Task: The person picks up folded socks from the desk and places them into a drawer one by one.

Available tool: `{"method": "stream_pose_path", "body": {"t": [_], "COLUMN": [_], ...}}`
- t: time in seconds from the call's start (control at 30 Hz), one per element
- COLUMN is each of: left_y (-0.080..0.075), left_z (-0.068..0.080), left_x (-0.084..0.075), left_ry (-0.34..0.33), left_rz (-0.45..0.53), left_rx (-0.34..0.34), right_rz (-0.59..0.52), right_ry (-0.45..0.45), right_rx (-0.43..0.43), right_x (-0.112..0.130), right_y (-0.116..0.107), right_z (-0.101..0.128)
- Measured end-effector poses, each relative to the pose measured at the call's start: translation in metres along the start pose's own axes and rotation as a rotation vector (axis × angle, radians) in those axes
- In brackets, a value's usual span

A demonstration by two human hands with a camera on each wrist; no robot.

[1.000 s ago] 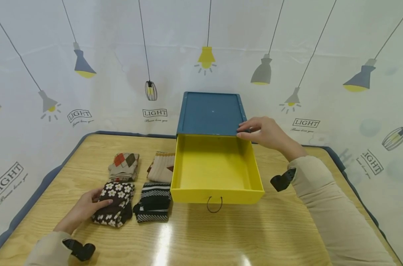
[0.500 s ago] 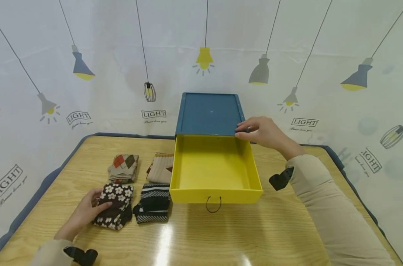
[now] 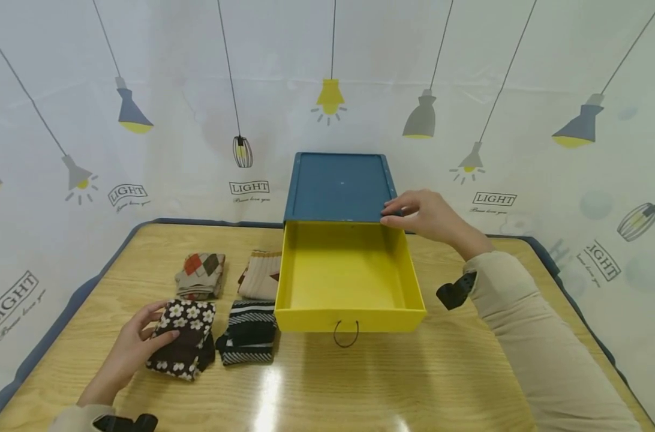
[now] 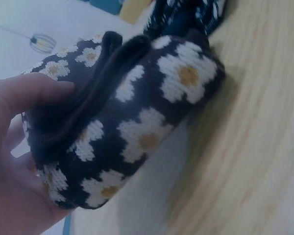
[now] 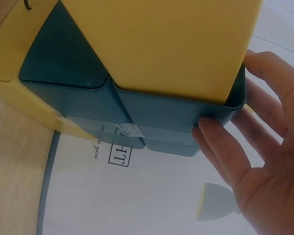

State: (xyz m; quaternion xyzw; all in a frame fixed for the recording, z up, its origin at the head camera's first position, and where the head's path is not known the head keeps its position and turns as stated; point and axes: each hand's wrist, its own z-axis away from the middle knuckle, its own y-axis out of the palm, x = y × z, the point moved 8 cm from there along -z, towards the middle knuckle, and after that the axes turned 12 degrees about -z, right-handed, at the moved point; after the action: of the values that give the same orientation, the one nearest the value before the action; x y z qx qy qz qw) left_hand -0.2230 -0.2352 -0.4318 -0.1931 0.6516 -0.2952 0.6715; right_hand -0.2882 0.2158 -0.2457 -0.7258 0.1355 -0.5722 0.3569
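Note:
Folded brown socks with white daisies (image 3: 183, 351) are gripped by my left hand (image 3: 123, 348), thumb across the top and fingers along the far-left side. In the left wrist view the daisy bundle (image 4: 142, 132) is tilted, with its near side off the wooden surface. My right hand (image 3: 427, 217) holds the front right corner of a blue drawer case (image 3: 340, 187). A yellow drawer (image 3: 349, 321) stands pulled out of that case, with nothing inside. From the right wrist, thumb and fingers (image 5: 225, 147) lie on either side of the blue wall (image 5: 161, 112).
Black-and-white striped folded socks (image 3: 249, 336) lie left of the drawer. Behind them are beige folded socks (image 3: 261, 279), partly hidden by the drawer, and argyle folded socks (image 3: 200, 276). The wooden table (image 3: 360, 390) ends at a lamp-printed white cloth (image 3: 198, 120). A dark loop handle (image 3: 346, 345) hangs from the drawer front.
My left hand has drawn the daisy socks slightly nearer me and left, and they now look tilted. The right hand stays at the case corner; the view shifts a little.

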Motion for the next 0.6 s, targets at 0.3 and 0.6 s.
{"method": "stream_pose_path", "body": {"t": [0.3,0.6], "left_y": [-0.01,-0.041], "left_z": [0.011,0.018], "left_x": [-0.039,-0.122], "left_ry": [0.14,0.369], "left_rz": [0.046,0.19], "left_rx": [-0.058,-0.086], "right_rz": [-0.009,-0.008], "right_ry": [-0.004,-0.005], "right_rx": [0.0,0.0], "right_x": [0.001,0.002], "right_y": [0.0,0.0], "right_z": [0.001,0.001]}}
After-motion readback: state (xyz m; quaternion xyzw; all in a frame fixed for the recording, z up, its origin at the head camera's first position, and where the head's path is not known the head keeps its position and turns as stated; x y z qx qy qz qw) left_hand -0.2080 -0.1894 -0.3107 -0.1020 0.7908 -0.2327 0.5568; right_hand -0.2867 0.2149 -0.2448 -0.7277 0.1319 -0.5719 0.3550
